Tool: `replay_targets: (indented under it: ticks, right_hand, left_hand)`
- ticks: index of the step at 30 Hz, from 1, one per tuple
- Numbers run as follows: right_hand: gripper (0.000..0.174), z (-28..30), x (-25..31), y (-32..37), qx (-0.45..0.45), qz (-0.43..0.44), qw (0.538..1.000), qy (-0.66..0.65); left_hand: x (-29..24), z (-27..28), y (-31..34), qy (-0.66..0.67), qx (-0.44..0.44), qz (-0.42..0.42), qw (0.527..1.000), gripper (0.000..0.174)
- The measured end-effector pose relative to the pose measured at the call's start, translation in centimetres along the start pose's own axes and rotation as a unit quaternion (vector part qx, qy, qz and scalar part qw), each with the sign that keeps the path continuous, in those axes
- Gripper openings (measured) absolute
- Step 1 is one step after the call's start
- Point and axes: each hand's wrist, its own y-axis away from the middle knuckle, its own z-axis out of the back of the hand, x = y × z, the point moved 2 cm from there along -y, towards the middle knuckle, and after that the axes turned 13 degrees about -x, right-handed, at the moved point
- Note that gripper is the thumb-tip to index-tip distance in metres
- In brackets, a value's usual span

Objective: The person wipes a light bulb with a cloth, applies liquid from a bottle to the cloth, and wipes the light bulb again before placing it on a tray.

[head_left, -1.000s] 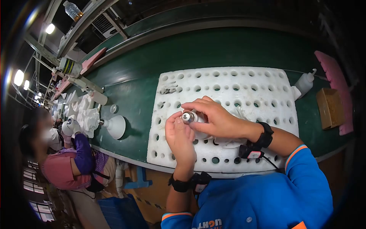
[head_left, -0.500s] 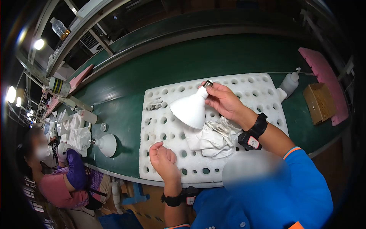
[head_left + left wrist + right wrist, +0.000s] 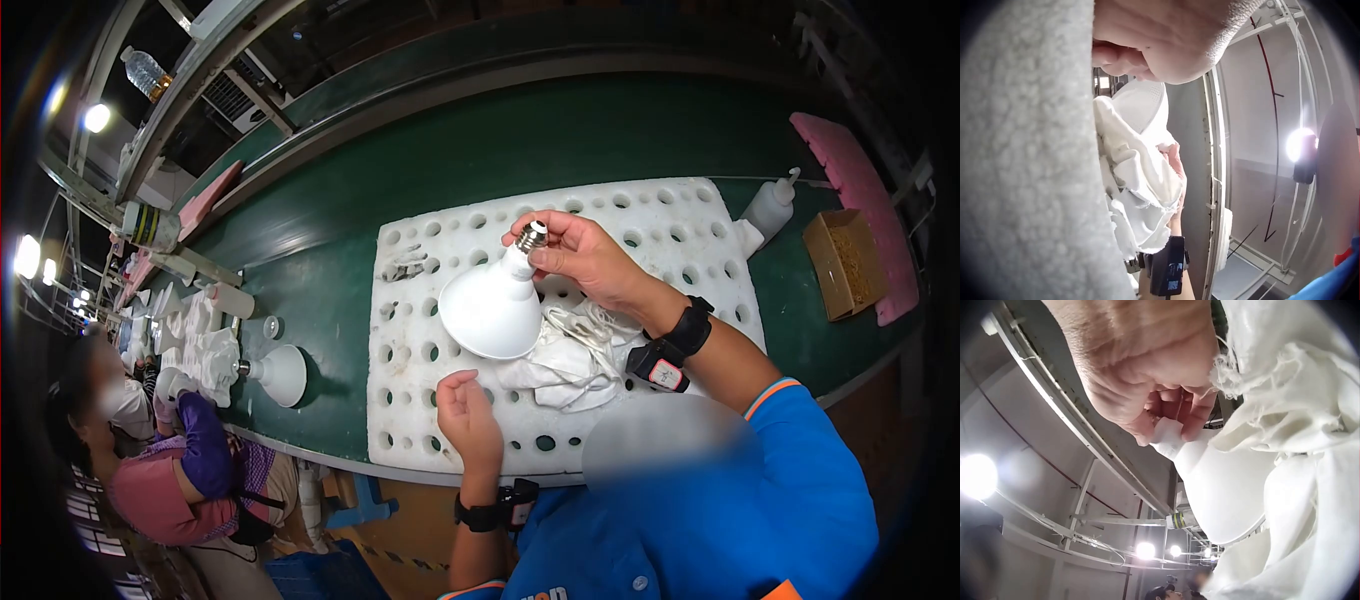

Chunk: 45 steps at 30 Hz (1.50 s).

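Note:
A white reflector light bulb (image 3: 490, 312) with a silver screw base tilts over the white foam board (image 3: 410, 420). My right hand (image 3: 585, 262) grips it at the screw base, and the wide face points down and to the left. In the right wrist view the fingers pinch the narrow neck of the bulb (image 3: 1222, 494). Below that hand lies a crumpled white cloth (image 3: 572, 365) on the board. My left hand (image 3: 470, 425) hovers by the board's near side, fingers loosely bent and holding nothing.
Another white bulb (image 3: 283, 375) lies on the green bench at left, beside a person (image 3: 165, 475) seated there. At right stand a squeeze bottle (image 3: 770, 208), an open cardboard box (image 3: 845, 265) and a pink foam strip (image 3: 870, 210). A grey glove (image 3: 405, 268) is on the board.
Both hands were together at the bulb's base; the left hand let go and drew back toward the near edge. The right hand tipped the bulb, showing its white side, with the cloth now uncovered.

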Motion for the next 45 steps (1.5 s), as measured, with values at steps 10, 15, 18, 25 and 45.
replay_targets:
  ticks: [10,15,18,25,45]
  right_hand:
    - [0.026,5.0,7.2,-9.1,-0.213,0.244,0.925,0.199]
    - [0.034,13.6,5.0,-16.8,-0.327,0.221,0.830,0.394]
    - [0.035,19.2,1.4,-19.8,-0.353,0.199,0.818,0.409]
    - [0.064,7.9,4.7,-11.1,-0.199,0.310,0.772,0.517]
    - [0.045,1.3,0.0,12.9,0.086,0.136,0.802,0.575]
  left_hand:
    - [0.7,0.2,0.4,-0.038,0.031,-0.048,0.998,0.010]
    - [-0.1,2.1,0.4,-0.041,0.046,-0.008,0.998,0.010]
    - [-2.1,6.4,-0.3,-0.059,0.031,0.024,0.997,0.011]
    - [-8.0,23.3,-9.5,-0.130,-0.196,-0.025,0.972,0.010]
    - [-4.6,21.2,-24.1,-0.520,-0.250,-0.343,0.742,0.037]
